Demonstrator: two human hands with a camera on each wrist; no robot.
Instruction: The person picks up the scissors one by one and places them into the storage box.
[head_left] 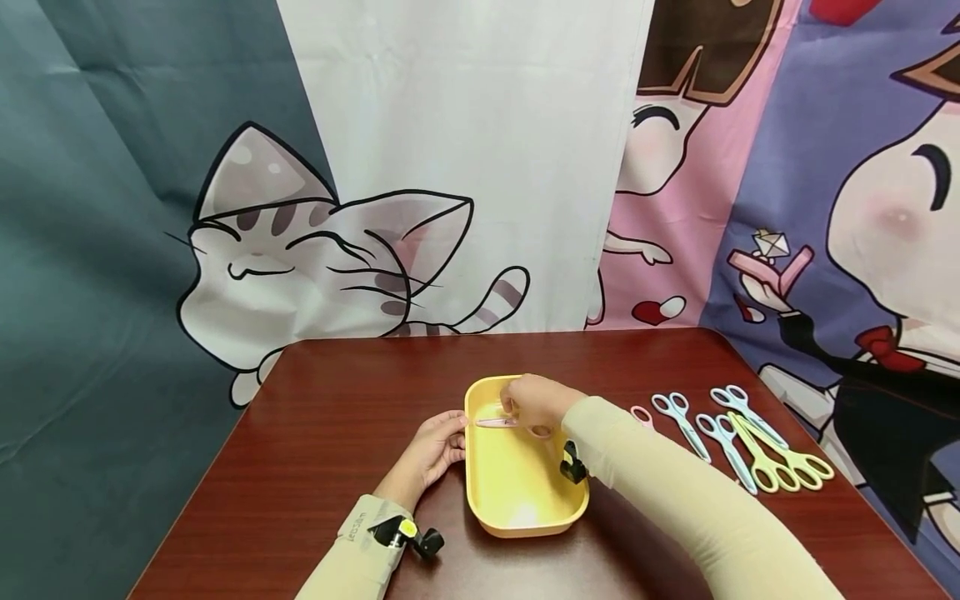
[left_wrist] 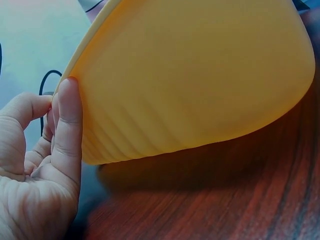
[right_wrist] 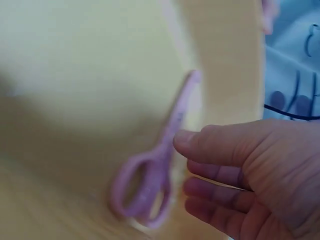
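Yellow tray with pink scissors, two hands attending

Item, left hand (head_left: 435, 446): we record it pinching the tray's left rim, thumb and finger on either side of the edge.

Item, right hand (head_left: 542, 400): above the tray's far half, thumb apart from the loosely bent fingers, thumb tip right at the blades of the pink scissors (right_wrist: 159, 162). We cannot tell whether it touches them.

Item, pink scissors: one pair, inside the yellow tray (head_left: 517, 500) in its far half, blades toward the left wall, two looped handles toward the right. The tray is rectangular, round-cornered, and stands on the dark red-brown wooden surface (head_left: 360, 375).

Item, right side of the surface: three light-blue scissors (head_left: 681, 427) and two yellow-green scissors (head_left: 767, 462), some overlapping.

Condition of view: we find the right wrist view blurred. From the head, the right hand covers part of the pink scissors. Beside the right sleeve (head_left: 675, 492) we see a pink handle loop (head_left: 642, 408); the rest is hidden.
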